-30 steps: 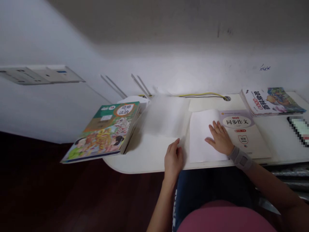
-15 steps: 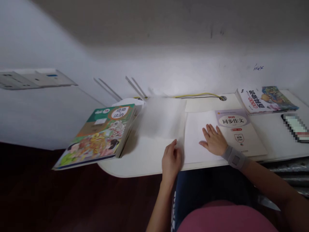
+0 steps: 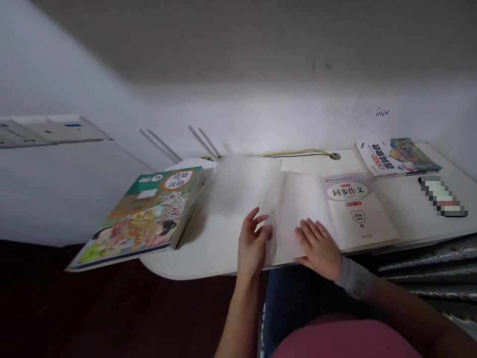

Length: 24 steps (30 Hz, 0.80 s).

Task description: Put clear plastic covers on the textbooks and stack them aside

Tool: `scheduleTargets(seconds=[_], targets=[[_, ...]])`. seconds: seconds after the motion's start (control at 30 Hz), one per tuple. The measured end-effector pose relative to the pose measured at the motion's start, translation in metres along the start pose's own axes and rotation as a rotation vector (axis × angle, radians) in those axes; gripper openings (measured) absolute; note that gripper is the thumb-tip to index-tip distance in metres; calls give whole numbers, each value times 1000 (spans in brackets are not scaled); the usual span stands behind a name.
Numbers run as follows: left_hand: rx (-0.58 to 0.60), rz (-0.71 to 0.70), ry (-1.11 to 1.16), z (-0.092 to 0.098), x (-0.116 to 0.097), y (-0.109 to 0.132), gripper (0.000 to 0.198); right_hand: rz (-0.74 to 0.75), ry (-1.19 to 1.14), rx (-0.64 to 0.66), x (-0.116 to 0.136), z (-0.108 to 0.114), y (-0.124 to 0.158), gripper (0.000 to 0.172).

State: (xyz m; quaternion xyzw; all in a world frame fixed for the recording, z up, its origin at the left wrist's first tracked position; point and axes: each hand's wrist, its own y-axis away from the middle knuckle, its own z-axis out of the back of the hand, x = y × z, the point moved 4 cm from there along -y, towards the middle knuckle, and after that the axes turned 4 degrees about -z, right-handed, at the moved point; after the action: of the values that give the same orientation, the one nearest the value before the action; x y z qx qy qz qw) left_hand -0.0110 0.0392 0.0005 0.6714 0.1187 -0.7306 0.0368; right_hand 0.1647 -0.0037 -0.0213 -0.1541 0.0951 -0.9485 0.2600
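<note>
An open white book [image 3: 294, 209] lies on the white desk [image 3: 194, 248] in front of me. My left hand [image 3: 252, 243] pinches the lower edge of a blurred, lifted page [image 3: 242, 191] near the book's spine. My right hand [image 3: 318, 246] lies flat with fingers spread on the right-hand page, near the desk's front edge. A grey band wraps my right wrist. A pale book with Chinese title [image 3: 357, 211] lies just right of my right hand.
A stack of colourful textbooks [image 3: 145, 216] overhangs the desk's left end. More books [image 3: 395, 156] sit at the back right, with a pixelated object [image 3: 441, 196] beside them. A yellow cable [image 3: 298, 151] runs along the wall. Dark floor lies to the left.
The view has shifted, so everything sits lower and further left. My right hand slid down towards the front edge of the page. My left hand's fingers rose and pinched the page edge.
</note>
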Motion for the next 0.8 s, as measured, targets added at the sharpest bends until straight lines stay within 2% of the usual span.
scheduleTargets(seconds=[0.07, 0.17, 0.23, 0.3, 0.37, 0.47, 0.53, 0.67, 0.73, 0.8], targets=[[-38, -30, 79, -4, -20, 8, 57, -10, -118, -78, 1, 9, 2, 58], [-39, -144, 158, -15, -45, 22, 53, -32, -440, -178, -3, 24, 13, 58], [-14, -254, 119, -24, -52, 28, 51, -168, -662, -255, -17, 28, 27, 49], [45, -360, -62, -38, -47, 25, 54, -359, -787, -352, -36, 29, 44, 40], [156, -447, -326, -59, -33, 16, 62, -497, -855, -441, -56, 29, 59, 37], [354, -513, -660, -100, -8, -6, 77, -582, -1066, -551, -85, 34, 67, 35], [447, -531, -825, -127, 4, -19, 81, -607, -1215, -606, -102, 41, 65, 39], [583, -556, -1062, -165, 13, -34, 83, -652, -1246, -606, -133, 55, 58, 49], [664, -533, -1127, -174, 15, -36, 83, -719, -1149, -489, -150, 57, 57, 44], [717, -504, -1175, -178, 14, -32, 82, -784, -941, -392, -169, 60, 58, 43]])
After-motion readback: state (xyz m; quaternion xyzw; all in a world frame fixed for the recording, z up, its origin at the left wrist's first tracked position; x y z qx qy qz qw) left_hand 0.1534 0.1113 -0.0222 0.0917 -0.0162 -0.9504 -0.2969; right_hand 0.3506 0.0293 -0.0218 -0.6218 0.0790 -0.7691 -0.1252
